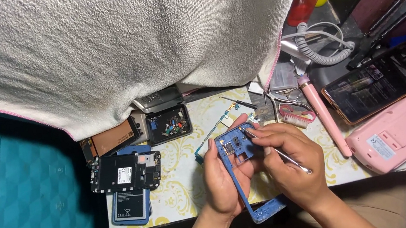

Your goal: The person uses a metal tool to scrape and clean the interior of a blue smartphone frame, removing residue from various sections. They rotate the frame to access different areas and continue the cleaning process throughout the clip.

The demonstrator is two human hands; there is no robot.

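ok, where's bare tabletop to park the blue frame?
Best patch: patterned tabletop between the black phone chassis and the left hand. A thinner strip runs along the front edge, between the right hand and the pink case. Crowded behind: parts tray, circuit board, tweezers, pink brush.

The left hand (pixel 222 177) and right hand (pixel 291 162) met over the near middle of the desk (pixel 186 195), where the bare patterned strip between them and the opened phone body (pixel 125 172) lying on a battery (pixel 130 205) left the widest free lane. To the right, a pink brush (pixel 324 113), a pink case (pixel 399 133) and a dark phone (pixel 380 81) crowded the surface. A hanging white towel (pixel 110 42) closed off the back, with a parts tray (pixel 168 124) just under its edge.
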